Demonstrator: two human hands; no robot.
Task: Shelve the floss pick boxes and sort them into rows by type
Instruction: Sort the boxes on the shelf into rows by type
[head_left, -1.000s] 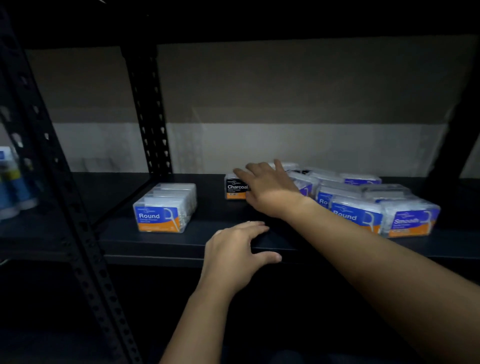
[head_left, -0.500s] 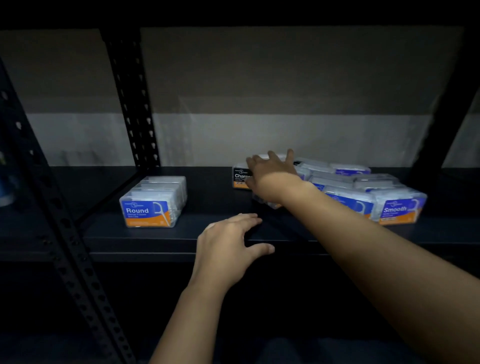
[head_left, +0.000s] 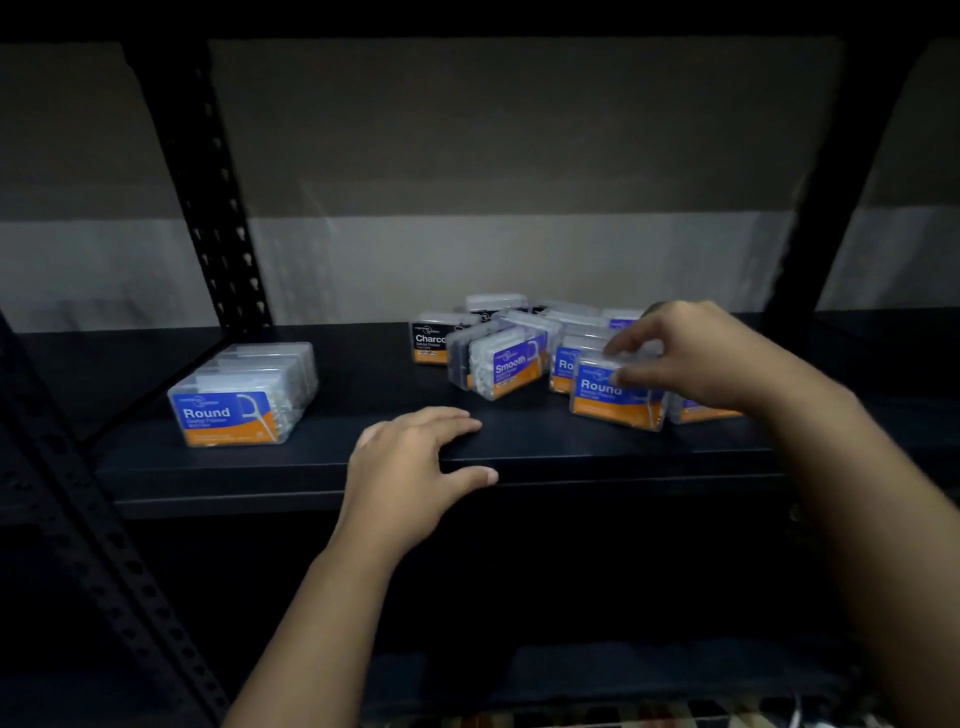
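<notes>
A neat row of "Round" floss pick boxes (head_left: 244, 395) stands at the left of the black shelf (head_left: 363, 462). To the right lies a loose cluster: a black "Charcoal" box (head_left: 430, 340), a tilted "Smooth" box (head_left: 506, 364) and more "Round" boxes behind. My right hand (head_left: 696, 358) pinches the top of the front "Round" box (head_left: 610, 397) between thumb and fingers. My left hand (head_left: 415, 467) rests on the shelf's front edge, fingers spread, holding nothing. A further box to the right is mostly hidden by my right wrist.
Black perforated uprights stand at the left (head_left: 208, 171) and right (head_left: 831, 171) of the bay. A pale wall (head_left: 467, 249) closes the back. Bare shelf lies between the left row and the cluster. The lower level is dark.
My right hand has left the Charcoal box and moved right, onto the front Round box. A Smooth box now stands tilted where the hand was. My left hand has stayed put.
</notes>
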